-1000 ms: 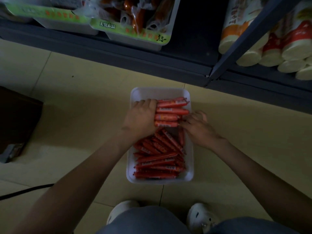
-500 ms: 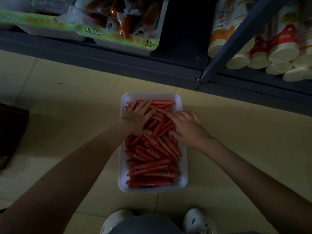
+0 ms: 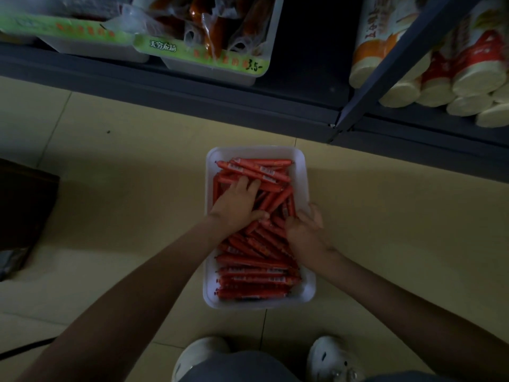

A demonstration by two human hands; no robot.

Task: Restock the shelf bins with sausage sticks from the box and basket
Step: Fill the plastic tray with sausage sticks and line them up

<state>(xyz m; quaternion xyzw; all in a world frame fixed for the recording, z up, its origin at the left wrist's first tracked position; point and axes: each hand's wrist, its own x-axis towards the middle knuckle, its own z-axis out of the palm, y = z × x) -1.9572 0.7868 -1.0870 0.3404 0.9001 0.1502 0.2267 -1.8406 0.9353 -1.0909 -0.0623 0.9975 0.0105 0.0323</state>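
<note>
A white plastic bin (image 3: 300,164) stands on the floor in front of me, filled with several red sausage sticks (image 3: 253,279). The sticks at the near and far ends lie crosswise in rows; those in the middle are jumbled. My left hand (image 3: 238,206) lies flat on the middle of the pile with its fingers spread. My right hand (image 3: 304,227) is at the bin's right wall with its fingers curled down among the sticks, and they hide whether it grips any.
The dark shelf base (image 3: 192,97) runs across the top. A white shelf bin with a green price label (image 3: 209,70) holds clear-wrapped sausages. Stacked paper cups (image 3: 468,78) lie at the right behind a slanted post (image 3: 385,64). A dark box (image 3: 24,205) sits at the left. My shoes (image 3: 198,357) are below.
One second ago both hands held a neat row of sticks at the bin's far end. That row is now let go and the hands have moved nearer, onto the jumbled middle.
</note>
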